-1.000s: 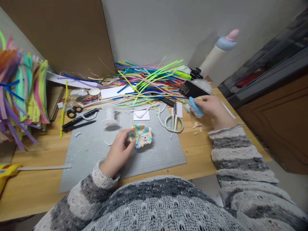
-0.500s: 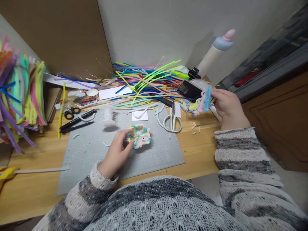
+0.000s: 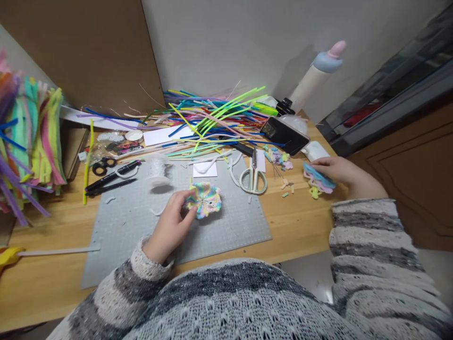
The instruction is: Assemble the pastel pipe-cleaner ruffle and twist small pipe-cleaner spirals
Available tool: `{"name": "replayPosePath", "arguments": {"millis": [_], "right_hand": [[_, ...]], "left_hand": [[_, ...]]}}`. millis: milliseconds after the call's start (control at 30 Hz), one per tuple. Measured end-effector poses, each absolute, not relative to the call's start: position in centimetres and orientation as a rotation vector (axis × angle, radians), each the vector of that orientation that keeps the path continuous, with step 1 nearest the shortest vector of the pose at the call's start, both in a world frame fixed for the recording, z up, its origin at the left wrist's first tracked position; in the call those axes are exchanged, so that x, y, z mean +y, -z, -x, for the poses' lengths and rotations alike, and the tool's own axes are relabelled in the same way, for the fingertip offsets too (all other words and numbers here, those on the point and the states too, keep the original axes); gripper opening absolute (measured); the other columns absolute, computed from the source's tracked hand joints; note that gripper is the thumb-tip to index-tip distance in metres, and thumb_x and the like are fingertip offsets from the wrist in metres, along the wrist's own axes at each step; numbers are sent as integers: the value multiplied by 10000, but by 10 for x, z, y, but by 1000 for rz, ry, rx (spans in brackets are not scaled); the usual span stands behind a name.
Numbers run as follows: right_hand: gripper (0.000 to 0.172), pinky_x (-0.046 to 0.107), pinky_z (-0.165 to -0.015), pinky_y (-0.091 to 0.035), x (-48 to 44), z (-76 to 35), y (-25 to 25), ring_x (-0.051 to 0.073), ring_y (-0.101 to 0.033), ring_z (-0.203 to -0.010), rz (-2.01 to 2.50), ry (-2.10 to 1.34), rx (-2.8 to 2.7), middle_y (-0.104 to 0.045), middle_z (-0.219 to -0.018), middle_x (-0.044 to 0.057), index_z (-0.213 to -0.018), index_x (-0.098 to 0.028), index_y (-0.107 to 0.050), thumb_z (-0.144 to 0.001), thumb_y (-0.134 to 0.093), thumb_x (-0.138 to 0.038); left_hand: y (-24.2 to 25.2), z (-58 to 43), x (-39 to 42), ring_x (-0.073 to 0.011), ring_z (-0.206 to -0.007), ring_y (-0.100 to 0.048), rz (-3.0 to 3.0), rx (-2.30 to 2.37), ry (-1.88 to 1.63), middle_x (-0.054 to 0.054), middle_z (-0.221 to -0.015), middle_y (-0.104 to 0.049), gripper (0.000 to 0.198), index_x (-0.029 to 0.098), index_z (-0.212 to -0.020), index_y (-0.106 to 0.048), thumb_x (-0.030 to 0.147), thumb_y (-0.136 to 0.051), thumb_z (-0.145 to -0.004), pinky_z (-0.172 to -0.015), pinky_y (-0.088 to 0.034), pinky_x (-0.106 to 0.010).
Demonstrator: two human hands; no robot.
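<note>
Over the grey cutting mat point(image 3: 226, 236), my left hand point(image 3: 171, 224) pinches the left edge of a pastel pipe-cleaner flower point(image 3: 208, 200) with a ruffled rim. My right hand point(image 3: 336, 171) is at the table's right side, its fingers closed on a small stack of pipe-cleaner shapes point(image 3: 320, 179) in blue, pink and yellow. The underside of that stack is hidden. Small pastel pieces point(image 3: 281, 157) lie just left of it, with a few short clippings point(image 3: 287, 184) below them.
White-handled scissors point(image 3: 253, 181) lie at the mat's right edge. A spool of clear thread point(image 3: 157, 172) stands left of centre, near black pens point(image 3: 111, 179). Loose pipe cleaners point(image 3: 219, 118) heap along the wall. A phone point(image 3: 285, 135) lies at the back right.
My right hand has moved right and down toward the tabletop with the stack, leaving the small pastel pieces and uncovering a white object by the phone. My left hand keeps its place on the flower.
</note>
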State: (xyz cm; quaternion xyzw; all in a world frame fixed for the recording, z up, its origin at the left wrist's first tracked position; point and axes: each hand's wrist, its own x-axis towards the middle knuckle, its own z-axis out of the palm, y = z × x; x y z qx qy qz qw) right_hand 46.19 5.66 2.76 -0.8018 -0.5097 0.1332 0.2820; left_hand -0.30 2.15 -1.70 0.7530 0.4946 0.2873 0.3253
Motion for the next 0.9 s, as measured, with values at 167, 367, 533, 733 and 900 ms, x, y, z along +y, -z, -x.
{"name": "replayPosePath", "arguments": {"millis": [167,367,533,733,900], "right_hand": [[214,379,-765,-369,41,-440,-19,251,-544,-900,2330,-137,-1461,-642,-1050,187,-926,-137,-703,-790,-592,-258],[363,328,-678,-424,22,-395,12,231,-587,-773,2327,-306,-1666,-660,-903,105,-966,-160,-628,-748,-618,-450],[127,342,-693,-423,26,-384,18,235,-583,-766,2304,-301,-1737,-643,-777,86,-762,-181,-586,-754,-546,-301],[165,299,-580,-422,17,-375,-3,170,-542,-611,2143,-472,-1632,-613,-700,34,-798,-186,-579,-780,-545,-347],[143,284,-624,-451,-6,-300,-14,147,-558,-669,1570,-963,-1928,-614,-761,26,-849,-196,-582,-865,-528,-328]], "left_hand": [[16,2,22,-203,-1137,-529,-1959,1305,-735,-72,-1241,-570,319,229,-1235,-515,269,-541,-920,-973,-431,-381],[16,3,23,-212,-1147,-526,-1948,1306,-740,-68,-1247,-571,309,238,-1222,-527,283,-545,-917,-980,-423,-391],[17,2,23,-215,-1071,-558,-1937,1327,-753,-75,-1212,-587,316,224,-1203,-549,285,-563,-893,-894,-461,-366],[22,4,25,-201,-950,-604,-1726,1426,-886,-74,-1158,-613,345,209,-1188,-574,291,-585,-852,-810,-489,-341],[21,6,29,-209,-960,-601,-1669,1532,-940,-97,-1171,-594,392,177,-1194,-566,328,-602,-835,-792,-497,-338]]}}
